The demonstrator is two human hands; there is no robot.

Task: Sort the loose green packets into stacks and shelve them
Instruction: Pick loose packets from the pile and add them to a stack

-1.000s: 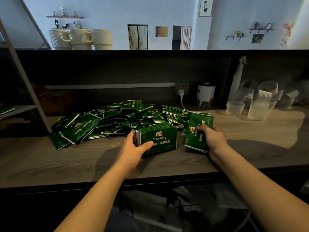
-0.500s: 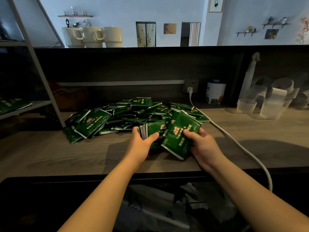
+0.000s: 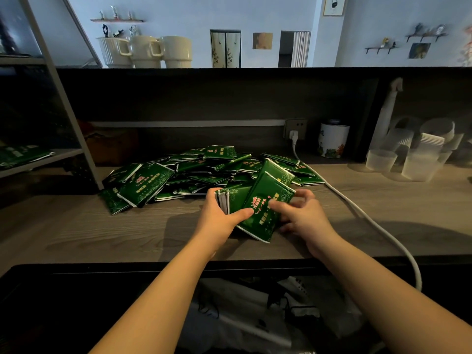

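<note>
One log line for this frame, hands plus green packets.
left hand: grips upright green foil packet stack | right hand: pinches tilted green packet against stack | loose pile: unsorted behind

3 cream mugs (image 3: 145, 51) on top; white tin (image 3: 332, 141) beside clear cups (image 3: 413, 159).

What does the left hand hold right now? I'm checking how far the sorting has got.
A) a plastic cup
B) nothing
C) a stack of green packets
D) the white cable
C: the left hand grips a stack of green packets by its edge, thumb across the front, while the right hand lays another packet against it.
</note>
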